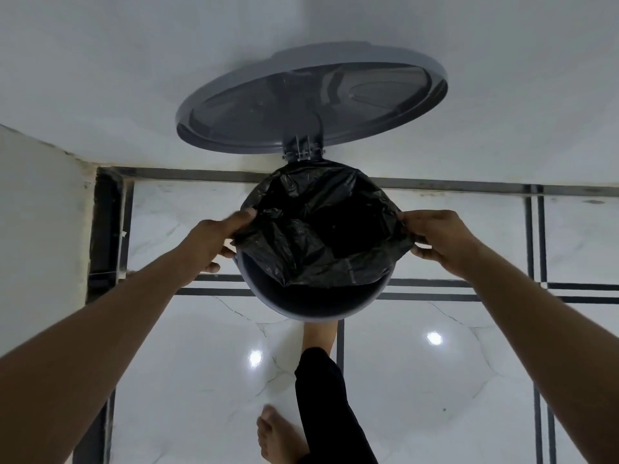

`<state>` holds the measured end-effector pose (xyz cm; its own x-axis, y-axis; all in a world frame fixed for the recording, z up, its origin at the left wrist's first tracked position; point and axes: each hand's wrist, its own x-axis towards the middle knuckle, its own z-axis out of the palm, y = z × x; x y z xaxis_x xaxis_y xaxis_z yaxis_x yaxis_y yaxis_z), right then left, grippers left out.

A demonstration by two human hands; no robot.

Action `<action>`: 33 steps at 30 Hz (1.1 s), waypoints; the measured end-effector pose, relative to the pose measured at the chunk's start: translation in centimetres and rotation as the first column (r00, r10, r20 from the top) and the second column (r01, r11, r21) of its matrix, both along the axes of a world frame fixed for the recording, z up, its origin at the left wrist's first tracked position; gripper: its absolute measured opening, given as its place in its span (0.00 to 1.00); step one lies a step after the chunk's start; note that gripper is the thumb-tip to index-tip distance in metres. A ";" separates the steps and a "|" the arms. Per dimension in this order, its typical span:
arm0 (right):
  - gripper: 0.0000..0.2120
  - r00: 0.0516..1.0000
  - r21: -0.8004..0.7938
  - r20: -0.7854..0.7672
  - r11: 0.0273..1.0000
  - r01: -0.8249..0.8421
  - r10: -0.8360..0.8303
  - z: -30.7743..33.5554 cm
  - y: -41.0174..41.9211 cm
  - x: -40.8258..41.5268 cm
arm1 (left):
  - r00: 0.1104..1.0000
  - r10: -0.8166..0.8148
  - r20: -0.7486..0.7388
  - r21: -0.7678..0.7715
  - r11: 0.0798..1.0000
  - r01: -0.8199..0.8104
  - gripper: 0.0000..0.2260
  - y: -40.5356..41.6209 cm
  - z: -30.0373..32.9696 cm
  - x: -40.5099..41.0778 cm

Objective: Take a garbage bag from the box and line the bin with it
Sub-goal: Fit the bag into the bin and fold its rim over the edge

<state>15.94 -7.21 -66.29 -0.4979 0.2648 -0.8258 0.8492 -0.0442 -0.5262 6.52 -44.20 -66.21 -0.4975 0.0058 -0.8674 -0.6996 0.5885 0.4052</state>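
A round grey pedal bin (315,309) stands on the floor against the wall, its grey lid (311,102) tilted up and open. A black garbage bag (318,229) lies spread inside the bin's mouth. The far edge of the bag is folded over the rim; the near edge hangs inside, leaving the near rim bare. My left hand (211,242) pinches the bag's left edge at the rim. My right hand (442,239) grips the bag's right edge. The bag box is not in view.
White marble floor tiles (418,380) with dark strips run under the bin. A white wall (134,78) rises behind it and another wall (37,212) juts in on the left. One bare foot (318,336) is at the bin's base, the other (278,433) stands nearer.
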 end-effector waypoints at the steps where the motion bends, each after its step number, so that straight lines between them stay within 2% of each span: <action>1: 0.13 1.000 0.048 -0.003 0.999 -0.020 0.020 0.2 -0.3 0.3 | 0.993 -0.089 -0.081 -0.049 0.995 0.085 0.17 0.0 -0.1 0.6; 3: 0.17 0.999 0.122 0.003 0.992 -0.039 0.039 0.5 -0.9 1.0 | 0.953 -0.204 -0.222 -0.112 0.977 0.183 0.17 -0.1 -0.2 2.1; 6: 0.22 0.999 0.207 -0.036 0.978 -0.031 0.039 0.6 -2.2 2.2 | 0.933 -0.197 -0.301 -0.125 0.978 0.167 0.27 -0.9 0.0 4.2; 8: 0.27 0.988 0.358 -0.055 0.926 -0.118 0.147 0.4 -2.9 3.1 | 0.894 -0.261 -0.363 -0.187 0.961 0.204 0.28 -0.9 0.3 5.8; 10: 0.31 0.968 0.442 -0.064 0.877 -0.190 0.242 0.3 -3.5 3.9 | 0.859 -0.254 -0.445 -0.212 0.962 0.175 0.28 -0.6 0.4 7.2; 15: 0.36 0.939 0.441 -0.153 0.871 -0.215 0.309 0.5 -4.7 5.6 | 0.796 -0.162 -0.583 -0.214 0.976 0.042 0.29 -0.8 -0.6 10.7; 19: 0.40 0.939 0.337 -0.275 0.935 -0.109 0.208 0.6 -5.4 7.3 | 0.787 -0.169 -0.593 -0.201 0.978 0.059 0.36 0.0 -1.4 13.3; 22: 0.39 0.926 0.340 -0.327 0.938 -0.071 0.189 0.3 -6.4 8.6 | 0.798 -0.103 -0.594 -0.151 0.988 0.015 0.29 1.1 -1.7 14.4; 24: 0.35 0.933 0.372 -0.294 0.924 -0.086 0.205 -0.5 -7.2 9.7 | 0.793 -0.049 -0.607 -0.122 0.992 -0.032 0.25 1.8 -1.9 14.8; 27: 0.31 0.948 0.391 -0.270 0.919 -0.051 0.167 -1.8 -8.3 10.9 | 0.806 -0.010 -0.592 -0.082 0.996 -0.047 0.26 1.9 -2.3 15.3; 30: 0.28 0.955 0.430 -0.254 0.903 -0.030 0.153 -2.8 -9.3 11.1 | 0.834 -0.033 -0.550 -0.058 0.998 0.001 0.29 1.7 -2.8 15.5; 33: 0.19 0.971 0.518 -0.180 0.855 -0.042 0.157 -3.7 -10.1 10.8 | 0.828 -0.159 -0.537 -0.185 0.980 0.068 0.17 1.2 -3.6 14.7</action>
<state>26.79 -17.34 -69.96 -0.6891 0.5569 -0.4637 0.7025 0.3562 -0.6162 21.20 -43.05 -69.76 -0.8941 -0.0172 -0.4475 -0.3145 0.7355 0.6001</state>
